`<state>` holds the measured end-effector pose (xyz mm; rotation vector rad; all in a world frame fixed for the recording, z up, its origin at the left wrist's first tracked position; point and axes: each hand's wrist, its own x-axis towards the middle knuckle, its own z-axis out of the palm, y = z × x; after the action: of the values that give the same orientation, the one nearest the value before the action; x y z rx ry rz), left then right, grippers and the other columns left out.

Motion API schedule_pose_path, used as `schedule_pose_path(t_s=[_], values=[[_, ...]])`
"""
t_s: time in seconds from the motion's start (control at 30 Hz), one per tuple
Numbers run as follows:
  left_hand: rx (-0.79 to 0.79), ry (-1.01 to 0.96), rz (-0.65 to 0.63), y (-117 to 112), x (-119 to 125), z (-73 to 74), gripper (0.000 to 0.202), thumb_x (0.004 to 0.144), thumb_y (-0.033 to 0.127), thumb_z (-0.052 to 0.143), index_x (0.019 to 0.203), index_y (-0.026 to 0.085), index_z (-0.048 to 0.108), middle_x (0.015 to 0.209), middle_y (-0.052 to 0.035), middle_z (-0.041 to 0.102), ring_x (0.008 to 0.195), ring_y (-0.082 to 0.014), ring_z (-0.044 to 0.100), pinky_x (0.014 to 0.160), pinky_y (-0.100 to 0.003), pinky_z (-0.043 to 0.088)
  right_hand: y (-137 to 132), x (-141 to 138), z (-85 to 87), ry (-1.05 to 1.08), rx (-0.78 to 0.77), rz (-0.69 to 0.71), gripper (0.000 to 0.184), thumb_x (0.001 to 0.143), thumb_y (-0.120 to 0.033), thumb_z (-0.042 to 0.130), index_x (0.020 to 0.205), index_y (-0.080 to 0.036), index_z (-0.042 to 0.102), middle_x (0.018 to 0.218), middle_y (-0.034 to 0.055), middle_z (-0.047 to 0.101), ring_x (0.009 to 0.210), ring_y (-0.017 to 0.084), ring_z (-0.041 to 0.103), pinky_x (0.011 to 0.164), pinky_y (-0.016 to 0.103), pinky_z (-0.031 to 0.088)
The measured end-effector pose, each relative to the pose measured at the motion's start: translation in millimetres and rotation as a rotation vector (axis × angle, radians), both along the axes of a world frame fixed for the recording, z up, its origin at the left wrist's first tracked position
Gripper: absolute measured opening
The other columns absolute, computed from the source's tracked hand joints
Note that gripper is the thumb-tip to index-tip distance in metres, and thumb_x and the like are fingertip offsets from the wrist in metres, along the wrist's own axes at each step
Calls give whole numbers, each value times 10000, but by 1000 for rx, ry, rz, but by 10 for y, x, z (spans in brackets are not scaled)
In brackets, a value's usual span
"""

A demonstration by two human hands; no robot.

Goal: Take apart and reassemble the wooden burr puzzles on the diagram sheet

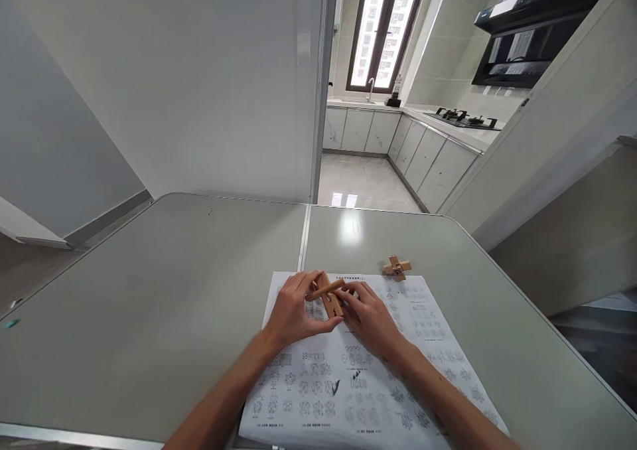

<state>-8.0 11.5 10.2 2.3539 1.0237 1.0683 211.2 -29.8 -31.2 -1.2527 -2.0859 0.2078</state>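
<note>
A: Where's the work?
B: Wooden block (334, 306) and wooden stick (323, 290), held up over the printed sheet (365, 403), just inside its far edge, left of that edge's middle. Stick lies slantwise across the block, right end toward the sheet's far edge.
A: Left hand?
B: Left hand (290, 312) pinches the block lengthwise: thumb at the near end, fingers around the far end.
A: Right?
B: Right hand (369, 318) has its fingers bent in at the block's right side, fingertips by the stick's right end. Thumb hidden; can't tell if it pinches or only touches.
A: Block details?
B: Dark marks or cutouts at its near end. Too small to say which.
A: Other parts?
B: Wooden cross (397, 268) at the sheet's far edge, near the far right corner. Several pieces crossing each other.
A: Sheet and table?
B: Sheet covers the middle of the table's (149, 317) near side, rows of small line drawings, text too small to read. Table seam (304, 237) runs from the far edge down to the sheet. Small teal object (10, 323) by the table's left edge.
</note>
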Motion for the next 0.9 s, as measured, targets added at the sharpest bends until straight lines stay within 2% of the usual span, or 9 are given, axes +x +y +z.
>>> schedule_pose_path(t_s=[0.23,0.4,0.5,0.63,0.77,0.9], values=[[14,14,3,16,-2,-19,800,689,523,887,1364,249,555,1116,-89,719,1029,-314,696,925,-485,567,-9,-21,27,15,-12,10,414,1001,-157,573,1392,-290,602,1235,116,652,1118,301,624,893,478,607],[14,24,1,10,1,-12,799,692,517,884,1364,254,541,1124,-90,718,1040,-319,691,943,-494,552,-17,-28,30,47,-32,0,359,1007,-165,558,1342,-282,612,1252,118,649,1149,307,620,925,489,598],[19,24,1,7,-5,-17,806,691,505,890,1366,252,531,1140,-88,716,1047,-314,687,943,-483,552,-14,-27,28,166,-41,-65,358,1048,-233,523,1403,-269,547,1257,126,635,1039,268,660,863,438,615],[29,36,-16,1,-14,-32,826,681,500,901,1369,250,519,1181,-93,710,1065,-311,678,954,-475,544,-16,-23,52,299,44,-123,430,1061,-297,530,1482,-258,451,1253,128,628,928,235,672,825,414,611],[31,53,-47,-18,-16,-14,815,684,512,896,1360,245,527,1171,-94,710,1060,-310,678,955,-467,540,-34,-32,101,273,100,-53,365,1065,-250,524,1429,-271,511,1214,117,652,992,249,675,835,413,602],[28,67,-88,-36,-15,11,826,691,522,892,1374,243,521,1184,-96,703,1070,-310,675,965,-461,537,-30,-29,112,266,126,-12,248,1068,-205,521,1295,-263,604,1123,94,684,990,243,675,817,389,596]])
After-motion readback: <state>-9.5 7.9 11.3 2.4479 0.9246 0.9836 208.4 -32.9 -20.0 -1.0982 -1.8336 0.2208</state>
